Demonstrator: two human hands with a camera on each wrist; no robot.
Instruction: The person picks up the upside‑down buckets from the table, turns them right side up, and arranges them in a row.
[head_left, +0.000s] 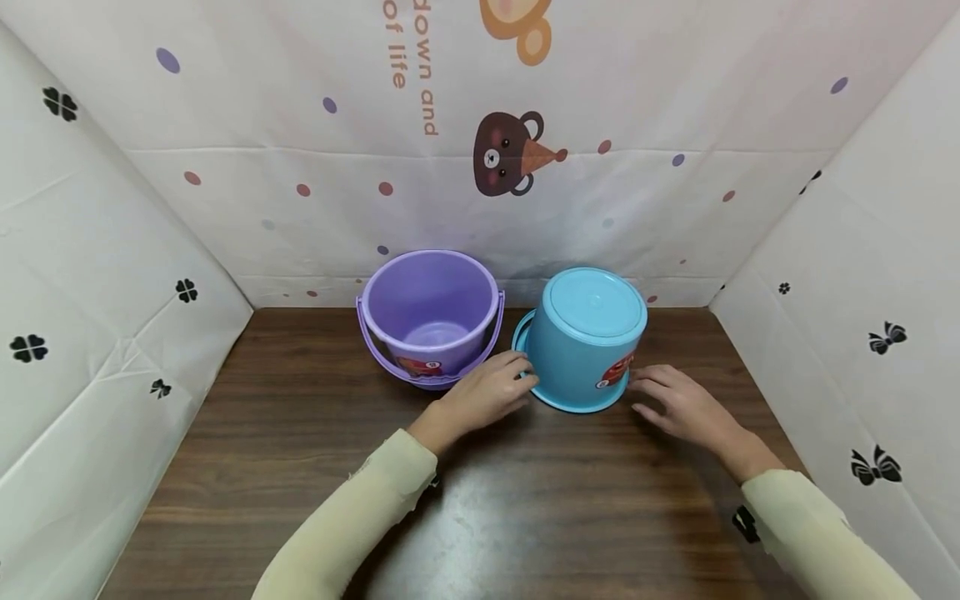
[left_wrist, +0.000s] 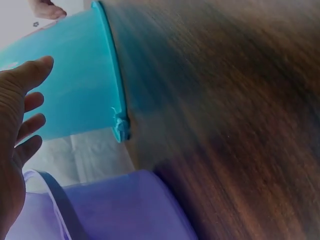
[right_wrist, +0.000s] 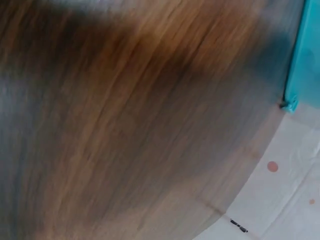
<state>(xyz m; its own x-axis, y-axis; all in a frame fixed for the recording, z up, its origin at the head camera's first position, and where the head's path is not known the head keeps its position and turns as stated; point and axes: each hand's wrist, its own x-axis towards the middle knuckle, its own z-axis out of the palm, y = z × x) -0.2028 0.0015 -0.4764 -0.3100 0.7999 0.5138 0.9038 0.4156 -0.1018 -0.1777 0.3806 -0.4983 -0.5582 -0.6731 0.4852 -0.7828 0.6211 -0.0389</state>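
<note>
A blue bucket [head_left: 577, 362] stands upside down on the brown wooden table, its base facing up and its rim on the tabletop. To its left a purple bucket [head_left: 405, 304] stands upright, with its handle [head_left: 390, 367] hanging down in front. My left hand [head_left: 487, 393] is between the two, fingertips close to the blue bucket's left side. In the left wrist view the thumb [left_wrist: 32, 72] and fingers of that hand are apart, holding nothing. Beside the blue bucket's right lower edge is my right hand [head_left: 684, 406], fingers loosely bent around nothing; the right wrist view does not show it.
The wooden table [head_left: 570, 517] runs up to a white printed back sheet [head_left: 645, 217] right behind the buckets. More white sheets rise along the left [head_left: 90, 267] and right [head_left: 840, 292] sides. Red labels [head_left: 617, 371] mark both buckets.
</note>
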